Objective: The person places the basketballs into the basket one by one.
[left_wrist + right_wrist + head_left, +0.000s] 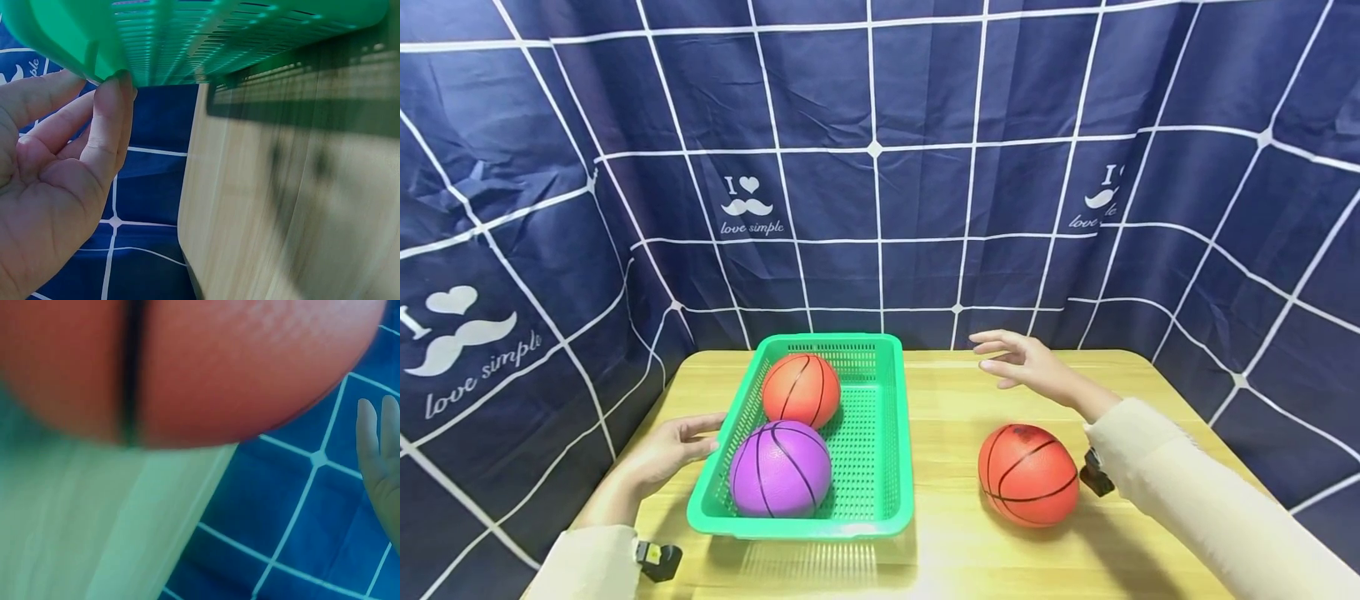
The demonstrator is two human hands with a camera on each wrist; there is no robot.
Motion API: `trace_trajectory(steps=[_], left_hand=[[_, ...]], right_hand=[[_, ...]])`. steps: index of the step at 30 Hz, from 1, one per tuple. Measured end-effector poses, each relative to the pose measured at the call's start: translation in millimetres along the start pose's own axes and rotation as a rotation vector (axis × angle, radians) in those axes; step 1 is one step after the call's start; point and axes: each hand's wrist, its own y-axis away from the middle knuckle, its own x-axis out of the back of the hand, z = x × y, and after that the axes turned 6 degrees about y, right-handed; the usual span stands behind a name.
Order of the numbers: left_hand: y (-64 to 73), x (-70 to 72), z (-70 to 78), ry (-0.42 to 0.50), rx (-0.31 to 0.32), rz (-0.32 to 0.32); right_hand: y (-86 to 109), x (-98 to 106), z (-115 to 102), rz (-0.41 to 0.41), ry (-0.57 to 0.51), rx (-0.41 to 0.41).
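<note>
A green plastic basket [901,433] stands on the table, holding an orange ball [801,390] at the back and a purple ball [781,469] in front, both with black basketball lines. My left hand [666,450] is at the basket's left side; in the left wrist view its thumb and fingers [112,119] pinch the rim. My right hand [1022,362] hovers over the table's back right, its fingers spread and nothing in them. Below it, apart from the hand, a red-orange ball [1028,477] rests on the wood near my right wrist, and it looms large in the right wrist view.
The light wooden table [951,500] has rounded back corners. Dark blue curtain [925,200] with white grid lines hangs behind it and along both sides, close to the table's edges. Bare wood lies between the basket and the ball on the right.
</note>
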Motion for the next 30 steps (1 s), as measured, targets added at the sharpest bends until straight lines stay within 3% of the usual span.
trace_trajectory(steps=[15, 30], left_hand=[[0.4, -1.5, 1.2, -0.003, 0.005, 0.006], [1.0, -1.6, 1.5, 0.057, -0.023, -0.039]], right_hand=[[45.6, 3.1, 34.7, -0.125, -0.015, -0.064], [78.2, -9.0, 52.7, -0.341, -0.246, -0.183]])
